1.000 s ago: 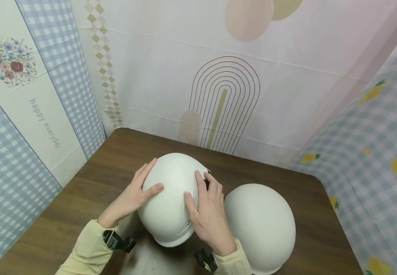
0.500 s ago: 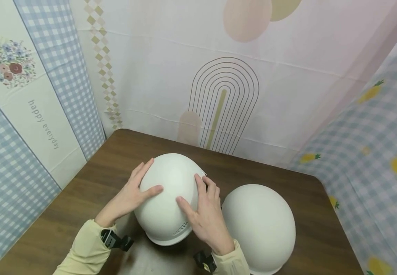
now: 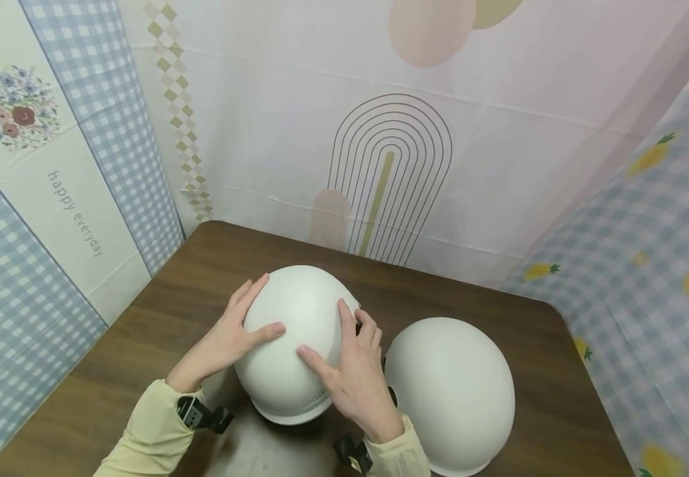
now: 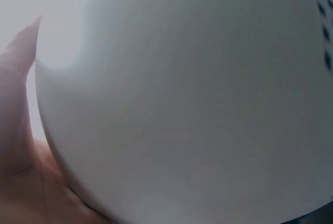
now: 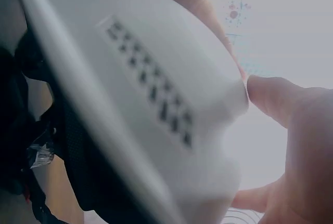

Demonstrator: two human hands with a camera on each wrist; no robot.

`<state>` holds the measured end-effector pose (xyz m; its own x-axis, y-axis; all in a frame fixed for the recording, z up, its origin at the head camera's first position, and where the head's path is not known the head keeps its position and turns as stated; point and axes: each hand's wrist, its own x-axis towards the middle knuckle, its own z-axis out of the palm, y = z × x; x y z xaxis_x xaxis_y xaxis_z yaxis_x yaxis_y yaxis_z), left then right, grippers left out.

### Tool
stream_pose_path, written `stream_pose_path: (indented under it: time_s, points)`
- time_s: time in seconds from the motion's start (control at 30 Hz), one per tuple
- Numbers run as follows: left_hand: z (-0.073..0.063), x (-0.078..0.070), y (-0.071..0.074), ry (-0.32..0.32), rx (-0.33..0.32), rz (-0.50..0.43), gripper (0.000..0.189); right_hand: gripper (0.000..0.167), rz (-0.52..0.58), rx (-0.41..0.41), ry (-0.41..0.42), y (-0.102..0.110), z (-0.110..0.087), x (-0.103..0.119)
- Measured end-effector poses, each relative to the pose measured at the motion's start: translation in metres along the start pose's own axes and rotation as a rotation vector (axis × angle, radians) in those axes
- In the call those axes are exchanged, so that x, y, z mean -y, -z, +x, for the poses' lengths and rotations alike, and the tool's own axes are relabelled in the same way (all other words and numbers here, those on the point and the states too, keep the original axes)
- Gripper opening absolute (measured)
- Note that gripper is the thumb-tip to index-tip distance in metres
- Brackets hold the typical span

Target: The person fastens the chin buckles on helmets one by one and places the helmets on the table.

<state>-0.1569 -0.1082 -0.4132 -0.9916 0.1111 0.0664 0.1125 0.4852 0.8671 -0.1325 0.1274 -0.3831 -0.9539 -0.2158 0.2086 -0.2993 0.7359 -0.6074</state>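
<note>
A white hard-shell helmet [image 3: 299, 315] stands tilted over the table, dome up, between my two hands. My left hand [image 3: 222, 348] grips its left side, thumb on the shell and fingers along the far side. On the other side my right hand [image 3: 355, 381] holds it, thumb across the dome and fingers round the right edge. In the right wrist view a row of vent holes [image 5: 151, 83] runs along the rim, with dark padding and a clear buckle [image 5: 41, 154] on a black strap below. White shell fills most of the left wrist view.
A second white helmet [image 3: 452, 394] rests dome up on the brown wooden table [image 3: 517, 315], close to my right wrist. Printed cloths [image 3: 261, 132] hang behind and at both sides of the table.
The held helmet has shifted slightly left and turned a little, so its vents show less. My right thumb has slid further left across the dome. The second helmet stays put.
</note>
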Motion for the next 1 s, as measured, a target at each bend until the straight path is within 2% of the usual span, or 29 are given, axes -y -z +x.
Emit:
stream_pose_path:
  time_s: [0.43, 0.67, 1.0]
  points:
    - [0.002, 0.004, 0.001, 0.001, 0.001, 0.002, 0.088, 0.102, 0.017, -0.004, -0.019, -0.004, 0.001, 0.0]
    - [0.004, 0.005, 0.001, -0.013, 0.001, 0.004, 0.089, 0.106, 0.08, 0.035, -0.06, -0.007, 0.002, 0.0]
    - [0.006, 0.005, 0.0, -0.017, -0.005, 0.032, 0.09, 0.107, 0.077, 0.036, -0.043, -0.011, 0.005, -0.002]
